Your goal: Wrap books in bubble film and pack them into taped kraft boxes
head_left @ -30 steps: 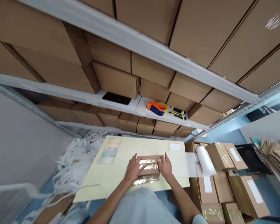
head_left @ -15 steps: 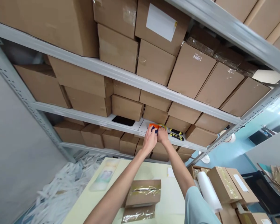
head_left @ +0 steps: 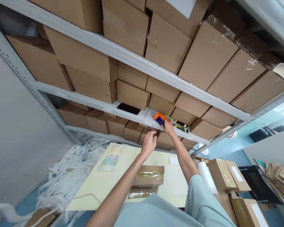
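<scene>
My right hand [head_left: 168,126] is closed on the near end of an orange and dark blue tool [head_left: 159,118], which looks like a tape dispenser and sits at the shelf's front edge. Just behind it shows a yellow-rimmed ring [head_left: 168,118], partly hidden. My left hand [head_left: 149,142] hangs below the shelf edge with its fingers apart and nothing in them. Right of my right hand, black and yellow cutters [head_left: 181,126] lie on the shelf. A flat black tablet-like object [head_left: 128,108] rests on the same shelf farther left.
Cardboard boxes [head_left: 132,94] fill the grey metal shelving [head_left: 90,97]. Below stands a pale yellow table [head_left: 92,179] with a taped carton [head_left: 149,176] on it. White shredded strips [head_left: 68,170] heap on the floor at left. Stacked cartons [head_left: 221,173] and a white roll [head_left: 207,177] are at right.
My left hand has come off the orange and blue tool and drawn back toward me. The right hand stays on it, and more of the tool shows. The view has tilted downward.
</scene>
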The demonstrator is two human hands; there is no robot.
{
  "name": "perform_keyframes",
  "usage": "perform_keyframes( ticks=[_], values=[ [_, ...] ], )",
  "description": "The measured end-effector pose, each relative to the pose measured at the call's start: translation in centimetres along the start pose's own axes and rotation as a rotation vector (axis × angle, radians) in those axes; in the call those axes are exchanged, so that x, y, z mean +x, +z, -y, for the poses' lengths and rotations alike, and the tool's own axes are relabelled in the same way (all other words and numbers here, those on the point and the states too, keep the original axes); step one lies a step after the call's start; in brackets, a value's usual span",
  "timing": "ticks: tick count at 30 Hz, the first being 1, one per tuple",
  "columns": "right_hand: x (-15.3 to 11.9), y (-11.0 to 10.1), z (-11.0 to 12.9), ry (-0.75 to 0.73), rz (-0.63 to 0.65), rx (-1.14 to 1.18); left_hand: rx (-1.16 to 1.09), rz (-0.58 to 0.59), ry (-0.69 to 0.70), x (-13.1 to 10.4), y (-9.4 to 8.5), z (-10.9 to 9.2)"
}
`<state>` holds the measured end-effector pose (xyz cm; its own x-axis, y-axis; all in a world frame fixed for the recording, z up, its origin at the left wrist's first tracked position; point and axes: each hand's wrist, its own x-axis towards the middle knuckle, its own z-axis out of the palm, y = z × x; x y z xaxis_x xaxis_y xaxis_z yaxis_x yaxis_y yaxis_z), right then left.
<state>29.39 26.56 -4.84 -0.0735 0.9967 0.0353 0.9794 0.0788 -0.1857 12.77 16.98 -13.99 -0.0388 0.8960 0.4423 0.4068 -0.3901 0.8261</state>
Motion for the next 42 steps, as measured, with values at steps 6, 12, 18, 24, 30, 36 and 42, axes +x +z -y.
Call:
perform_keyframes(
  ticks=[6,12,18,24,30,36,42],
  values=[
    [-12.9,6.8,1.3,-0.072,-0.124,0.849,-0.229,0.085,-0.176,-7.4,-4.2,-0.4],
    [-23.6,9.4,5.3,0.088,-0.033,1.23,-0.222,0.2,-0.257,-12.6,-7.0,-2.9],
    [-26.9,9.8,6.1,0.137,-0.023,1.233,-0.187,0.296,-0.247,-15.3,-8.9,-3.8],
    [-28.1,11.0,6.3,0.324,0.16,1.31,-0.164,0.32,-0.225,-17.6,-10.4,-4.3],
    [-29.6,10.8,7.0,0.307,0.215,1.24,-0.212,0.222,-0.312,-16.8,-12.6,-4.2],
    [-31.7,8.5,6.7,0.157,0.32,1.087,-0.342,0.235,-0.459,-12.4,-15.4,-4.4],
    [-33.3,7.8,5.1,0.076,0.395,0.988,-0.338,0.5,-0.55,-10.7,-16.9,-4.6]
  ],
)
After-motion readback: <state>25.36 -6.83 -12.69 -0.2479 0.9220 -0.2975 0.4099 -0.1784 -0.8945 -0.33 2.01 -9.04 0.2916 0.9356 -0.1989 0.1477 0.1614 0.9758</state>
